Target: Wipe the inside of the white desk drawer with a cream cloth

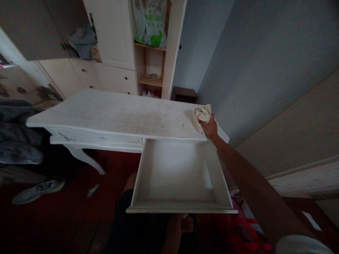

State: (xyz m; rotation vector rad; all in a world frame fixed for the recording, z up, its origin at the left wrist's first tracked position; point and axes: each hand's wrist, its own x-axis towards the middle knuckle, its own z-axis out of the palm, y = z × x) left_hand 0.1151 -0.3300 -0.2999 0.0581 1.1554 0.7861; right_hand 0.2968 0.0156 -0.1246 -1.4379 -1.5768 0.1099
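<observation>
My right hand (210, 127) is closed on a crumpled cream cloth (201, 114), resting on the right end of a white table (119, 106). Grey smudges mark the tabletop. Below it, a white drawer (177, 173) is pulled out toward me, with nothing lying inside. My left hand (182, 225) is under the drawer's front edge, its fingers curled round the drawer handle (184, 215), of which only a small pale part shows.
Behind the table stands a white wardrobe (113, 38) with an open door and plastic bags (155, 26) on a shelf. A grey wall (265, 63) borders the right. At left are dark clothes (18, 134) and a shoe (38, 192) on the red floor.
</observation>
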